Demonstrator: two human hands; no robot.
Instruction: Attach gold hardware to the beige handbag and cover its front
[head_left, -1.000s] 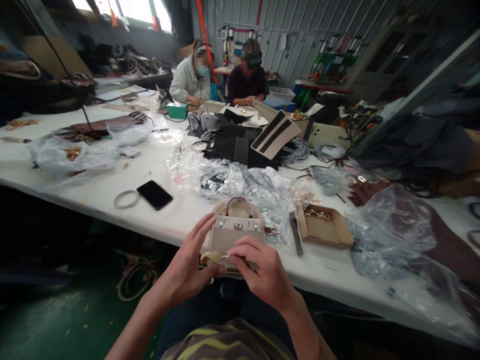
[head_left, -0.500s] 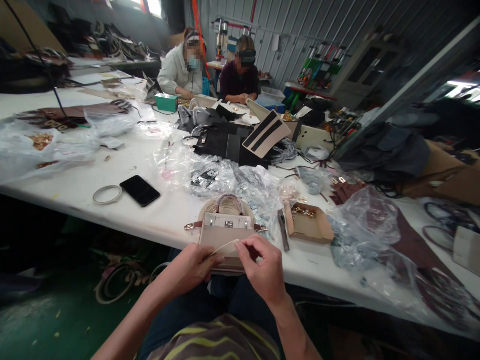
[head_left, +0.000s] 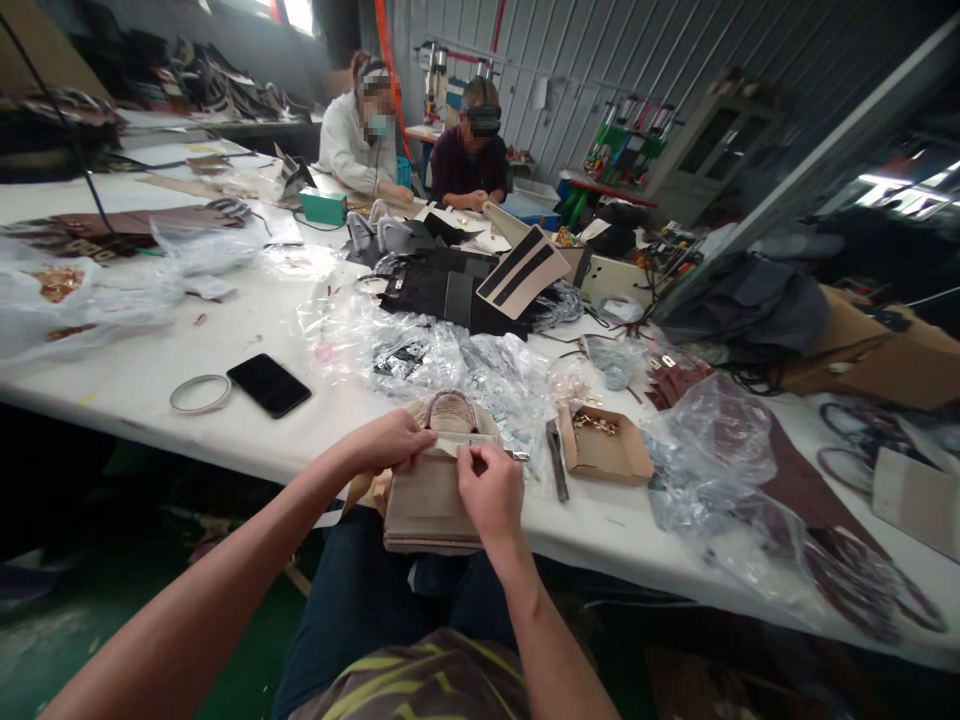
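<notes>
A beige handbag (head_left: pixel 431 505) leans at the table's front edge, close to my lap. Its braided handle (head_left: pixel 451 398) arches up at the top. My left hand (head_left: pixel 396 442) is at the bag's upper left, fingers closed on one end of a thin pale strip (head_left: pixel 444 445). At the strip's other end my right hand (head_left: pixel 491 485) pinches it, near the bag's top edge. The strip lies across the upper front of the bag; whether it touches everywhere I cannot tell. Below my left wrist hangs a tan band (head_left: pixel 358 492), partly hidden by the forearm.
Right of the bag are a dark flat tool (head_left: pixel 557 462) and a cardboard tray (head_left: pixel 611 455) with metal fittings. A phone (head_left: pixel 268 385) and a pale ring (head_left: pixel 200 394) lie left. Plastic wrap (head_left: pixel 480 365) and black bags (head_left: pixel 427 290) are behind. Two people sit opposite.
Both hands have moved up and away from me, from the bag's lower front to its top edge, carrying the strip. The hanging tan band has come into view at the left.
</notes>
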